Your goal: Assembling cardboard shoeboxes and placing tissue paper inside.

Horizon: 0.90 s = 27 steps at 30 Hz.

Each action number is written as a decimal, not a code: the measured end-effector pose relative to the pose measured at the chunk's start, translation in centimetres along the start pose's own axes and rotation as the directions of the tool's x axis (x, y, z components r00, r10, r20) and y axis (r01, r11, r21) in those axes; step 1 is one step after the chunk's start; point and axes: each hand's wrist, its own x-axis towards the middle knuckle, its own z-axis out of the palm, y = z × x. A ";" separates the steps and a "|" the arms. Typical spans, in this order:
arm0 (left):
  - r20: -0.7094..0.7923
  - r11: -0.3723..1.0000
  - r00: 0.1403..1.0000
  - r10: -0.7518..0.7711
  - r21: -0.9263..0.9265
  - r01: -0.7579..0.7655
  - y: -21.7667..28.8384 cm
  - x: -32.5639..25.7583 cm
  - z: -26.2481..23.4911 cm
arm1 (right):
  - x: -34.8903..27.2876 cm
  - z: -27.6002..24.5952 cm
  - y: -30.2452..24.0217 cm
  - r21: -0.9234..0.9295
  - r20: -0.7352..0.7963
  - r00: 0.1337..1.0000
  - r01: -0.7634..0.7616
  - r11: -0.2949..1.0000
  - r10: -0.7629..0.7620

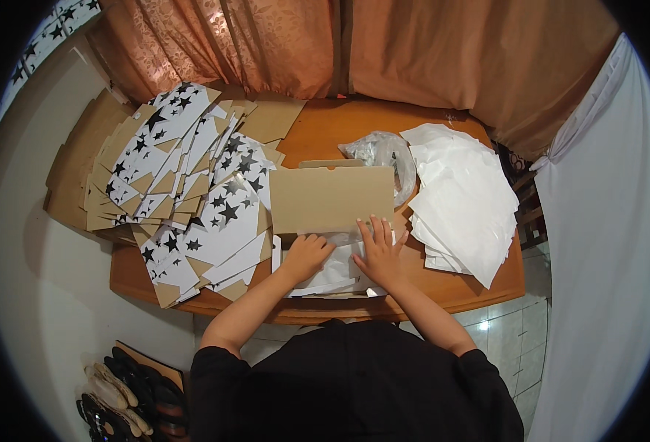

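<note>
1 cardboard box (332, 199), lid raised, with white paper (341, 271) inside. Left hand (308, 256): fingers curled at the paper, grip indeterminable. Right hand (381, 255): open, fingers spread.

Orange-brown wooden table (321, 121) across mid-frame. Open brown rectangular cardboard box (332, 195) at its front centre, lid raised at the back, thin white sheet (332, 274) inside. Left hand (309, 258) and right hand (380, 254) over the box opening, one each side. Star-printed white-and-brown flat cardboard pieces (174, 169), overlapping, left of box. Clear crumpled plastic bag (385, 147) behind box's right corner; stacked white rectangular paper-like sheets (461, 195) right of it. Orange fabric curtain (413, 51) behind table, top of frame. Black and beige shoes (133, 383), lower left
</note>
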 end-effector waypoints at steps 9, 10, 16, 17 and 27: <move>-0.518 0.994 0.851 0.079 0.107 -0.027 0.2 -1.0 -0.7 | 0.7 0.7 1.1 -0.058 -0.154 0.963 0.215 0.975 -0.222; -0.520 0.994 0.853 0.053 0.105 0.002 0.1 -1.2 -1.0 | 0.4 0.5 1.0 -0.067 -0.127 0.948 0.286 0.956 -0.292; -0.348 0.998 0.937 -0.008 0.050 0.027 0.3 -2.1 -1.3 | 0.3 -1.0 0.5 -0.015 -0.104 0.926 0.364 0.931 -0.363; -0.354 0.993 0.935 -0.008 0.104 0.048 0.2 -2.2 -1.1 | 0.5 -0.8 0.7 -0.012 -0.102 0.926 0.365 0.931 -0.364; -0.646 0.994 0.760 0.080 0.108 -0.013 -0.6 0.3 -3.5 | 0.8 0.2 3.0 0.040 -0.049 0.890 0.455 0.890 -0.453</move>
